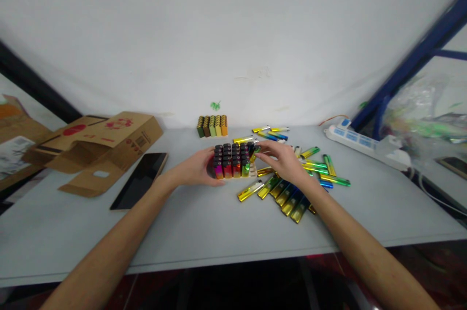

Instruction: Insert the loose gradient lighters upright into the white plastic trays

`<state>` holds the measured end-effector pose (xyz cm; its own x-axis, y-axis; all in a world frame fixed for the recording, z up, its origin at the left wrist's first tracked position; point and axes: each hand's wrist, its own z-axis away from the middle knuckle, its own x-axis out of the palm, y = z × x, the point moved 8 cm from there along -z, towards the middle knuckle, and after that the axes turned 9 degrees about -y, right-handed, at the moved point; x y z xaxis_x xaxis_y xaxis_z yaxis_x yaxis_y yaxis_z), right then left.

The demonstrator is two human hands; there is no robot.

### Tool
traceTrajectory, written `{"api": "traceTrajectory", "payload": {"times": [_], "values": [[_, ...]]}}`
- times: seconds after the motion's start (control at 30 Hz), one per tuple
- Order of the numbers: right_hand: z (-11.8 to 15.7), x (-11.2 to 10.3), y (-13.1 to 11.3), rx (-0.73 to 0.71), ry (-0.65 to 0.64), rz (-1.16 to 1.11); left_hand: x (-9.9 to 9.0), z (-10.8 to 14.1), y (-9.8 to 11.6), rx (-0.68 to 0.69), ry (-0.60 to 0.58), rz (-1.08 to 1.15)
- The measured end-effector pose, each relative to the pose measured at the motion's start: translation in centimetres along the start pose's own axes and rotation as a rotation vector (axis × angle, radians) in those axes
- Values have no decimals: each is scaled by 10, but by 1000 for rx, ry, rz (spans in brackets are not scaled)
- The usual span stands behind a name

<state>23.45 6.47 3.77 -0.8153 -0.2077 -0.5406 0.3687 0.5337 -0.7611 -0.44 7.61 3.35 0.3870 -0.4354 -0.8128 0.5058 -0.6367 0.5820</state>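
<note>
Rows of upright lighters (232,161) with black tops and pink, red, orange and green bodies fill most of a pale tray (253,170). My left hand (200,168) is closed round the left end of this block, thumb at the front. At the tray's right end, my right hand (280,156) pinches a yellow-green lighter (254,154) over or in the last slots; whether it is seated I cannot tell. Bare slots show at the front right corner. Loose metallic lighters (286,193) in yellow, green and blue lie beneath and around my right hand.
Against the wall stands another block of lighters (212,126). A tablet (139,181) and an opened cardboard box (116,142) lie on the left. A white power strip (368,147) runs along the right, near a plastic bag (419,110). The table's front edge (233,261) is close.
</note>
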Motion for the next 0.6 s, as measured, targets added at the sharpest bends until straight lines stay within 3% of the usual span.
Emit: {"api": "traceTrajectory", "payload": {"times": [0.13,0.33,0.6], "values": [[0,6,-10,-61,-37,82,0,0,-1,13,-13,15],[-1,9,-4,50,-8,59,0,-1,-2,5,-14,9],[-6,14,-7,90,-96,211,0,1,-7,3,-2,7]]}}
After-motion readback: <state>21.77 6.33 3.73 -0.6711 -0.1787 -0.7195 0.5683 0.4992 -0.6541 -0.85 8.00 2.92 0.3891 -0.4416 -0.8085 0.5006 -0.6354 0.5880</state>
